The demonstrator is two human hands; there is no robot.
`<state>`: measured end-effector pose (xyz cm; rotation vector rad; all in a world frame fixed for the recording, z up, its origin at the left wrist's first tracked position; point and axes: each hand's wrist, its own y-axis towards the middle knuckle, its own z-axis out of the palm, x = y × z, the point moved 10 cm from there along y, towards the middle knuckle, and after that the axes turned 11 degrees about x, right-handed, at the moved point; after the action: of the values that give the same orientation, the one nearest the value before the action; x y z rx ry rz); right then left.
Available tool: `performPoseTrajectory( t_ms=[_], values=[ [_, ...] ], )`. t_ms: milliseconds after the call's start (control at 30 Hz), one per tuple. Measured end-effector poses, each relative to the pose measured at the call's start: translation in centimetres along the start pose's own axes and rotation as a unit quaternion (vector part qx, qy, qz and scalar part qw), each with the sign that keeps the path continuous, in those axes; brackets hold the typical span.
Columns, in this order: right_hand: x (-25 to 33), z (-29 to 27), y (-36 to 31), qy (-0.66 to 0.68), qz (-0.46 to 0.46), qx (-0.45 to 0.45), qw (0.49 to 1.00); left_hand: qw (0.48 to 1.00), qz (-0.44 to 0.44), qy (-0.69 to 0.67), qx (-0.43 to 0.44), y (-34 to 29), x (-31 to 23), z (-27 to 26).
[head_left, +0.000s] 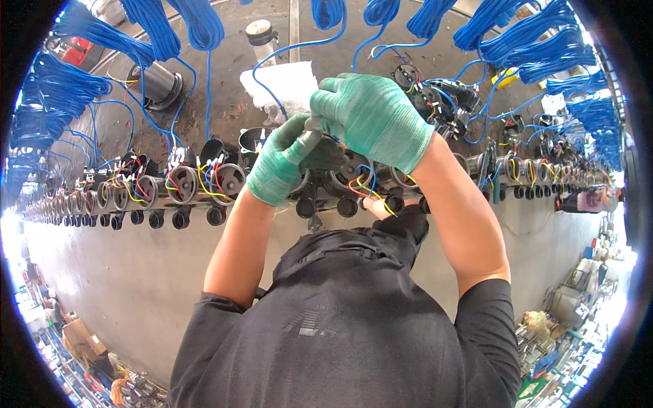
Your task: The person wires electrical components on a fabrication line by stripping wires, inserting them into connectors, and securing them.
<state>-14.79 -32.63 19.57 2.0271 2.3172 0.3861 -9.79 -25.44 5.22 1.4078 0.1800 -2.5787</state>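
Note:
Both hands wear green knit gloves and meet over a round black motor unit [331, 158] at the workbench's front edge. My left hand [280, 162] grips the unit's dark top from the left. My right hand [371, 117] is closed above it, pinching a blue wire [272, 62] that runs up to the hanging bundles. Red, yellow and blue leads [371, 192] stick out below the unit.
A long row of similar black motor units [183, 183] with coloured leads lines the bench edge left and right. Bundles of blue wire [177, 24] hang along the top. A white cloth [286, 85], a black cylinder [158, 83] and a bottle [262, 35] stand behind.

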Motion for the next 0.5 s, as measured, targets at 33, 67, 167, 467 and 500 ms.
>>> performPoseTrajectory(
  t_ms=[33,67,167,467,500],
  values=[
    [0.1,0.1,-0.1,0.000,0.001,0.000,1.000,0.999,0.009,-0.033,0.026,0.0,0.3,0.4],
    [0.4,0.1,-0.3,-0.013,-0.003,-0.001,1.000,0.996,0.017,-0.066,0.052,0.0,0.5,0.9],
    [0.2,-0.2,-1.8,-0.014,0.013,-0.031,0.999,0.994,0.053,-0.074,0.061,0.4,0.7,1.4],
    [-0.7,7.7,-18.8,0.058,0.303,0.275,0.911,0.918,0.126,0.376,0.022,-0.7,1.7,1.9],
    [-0.1,9.2,-20.3,0.069,0.306,0.262,0.913,0.907,0.113,0.406,0.021,-0.6,1.8,2.3]
  ],
)
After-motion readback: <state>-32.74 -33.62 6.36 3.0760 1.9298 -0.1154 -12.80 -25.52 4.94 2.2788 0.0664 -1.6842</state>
